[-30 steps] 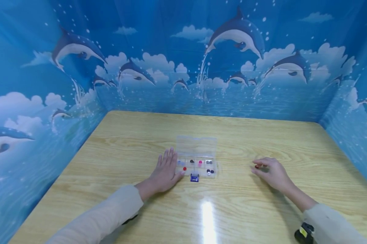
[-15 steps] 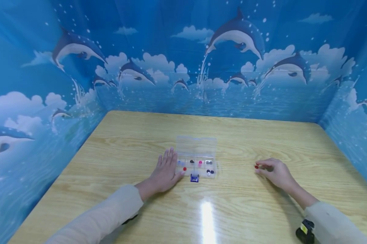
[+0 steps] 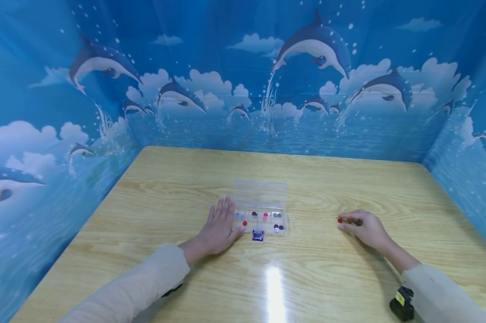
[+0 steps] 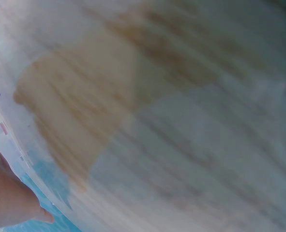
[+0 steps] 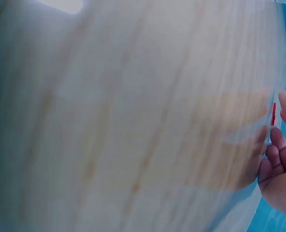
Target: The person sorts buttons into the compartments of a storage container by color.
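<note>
My left hand lies flat with its fingers straight along the left side of a clear plastic compartment box, thumb at its front left corner. The box's transparent lid is swung back. Inside sit small round pieces in separate compartments: a red one, a pink one, and several black, grey and pale blue ones. Off to the right, my right hand pinches a small red disc between thumb and fingertips, low over the table. Edge-on, the red disc also shows in the right wrist view.
At the box's front edge is a dark blue piece. The wood-grain table is enclosed at the back and sides by a blue dolphin-print curtain. A light glare streaks the table's front.
My right hand has drawn slightly to the right, its thumb and fingertips closing in around the red disc, which now shows more clearly. The left hand and box have stayed put.
</note>
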Demonstrator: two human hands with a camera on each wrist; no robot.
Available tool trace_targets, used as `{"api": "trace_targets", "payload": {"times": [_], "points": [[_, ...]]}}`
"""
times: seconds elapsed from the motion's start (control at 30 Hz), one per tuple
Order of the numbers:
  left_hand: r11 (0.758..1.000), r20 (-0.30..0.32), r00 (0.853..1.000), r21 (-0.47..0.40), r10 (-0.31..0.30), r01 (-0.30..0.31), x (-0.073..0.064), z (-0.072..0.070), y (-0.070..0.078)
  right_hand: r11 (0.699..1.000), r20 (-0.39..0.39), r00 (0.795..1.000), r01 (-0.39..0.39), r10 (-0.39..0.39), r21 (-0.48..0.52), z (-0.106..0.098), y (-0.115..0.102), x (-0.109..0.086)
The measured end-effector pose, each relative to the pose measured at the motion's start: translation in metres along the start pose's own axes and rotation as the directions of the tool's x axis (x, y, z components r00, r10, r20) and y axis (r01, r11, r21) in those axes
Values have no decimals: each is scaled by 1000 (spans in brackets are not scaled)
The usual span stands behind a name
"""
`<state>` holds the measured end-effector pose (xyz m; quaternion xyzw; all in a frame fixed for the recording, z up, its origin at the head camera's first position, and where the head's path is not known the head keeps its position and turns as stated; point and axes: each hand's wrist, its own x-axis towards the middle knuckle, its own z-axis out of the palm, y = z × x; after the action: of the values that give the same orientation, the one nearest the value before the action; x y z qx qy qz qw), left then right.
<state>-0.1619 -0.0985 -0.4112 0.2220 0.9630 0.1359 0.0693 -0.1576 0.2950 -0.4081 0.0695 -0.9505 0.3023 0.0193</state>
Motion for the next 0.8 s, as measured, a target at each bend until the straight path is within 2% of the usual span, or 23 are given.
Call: {"api": "trace_targets", "payload": {"times": [0.2,0.6,0.8], "points": [[1000,-1,1000,-1,2,-2,0,0,0,999,9,1000,-14,14,42,0,3,-1],[1000,1,1000,-6,0,0,0,1,-1,999,-15,1000,4,-4,51,2,10,2],[1000,0,1000,-8,-3,3,0,0,0,998,7,1000,-15,14,67,1,9,3]]}}
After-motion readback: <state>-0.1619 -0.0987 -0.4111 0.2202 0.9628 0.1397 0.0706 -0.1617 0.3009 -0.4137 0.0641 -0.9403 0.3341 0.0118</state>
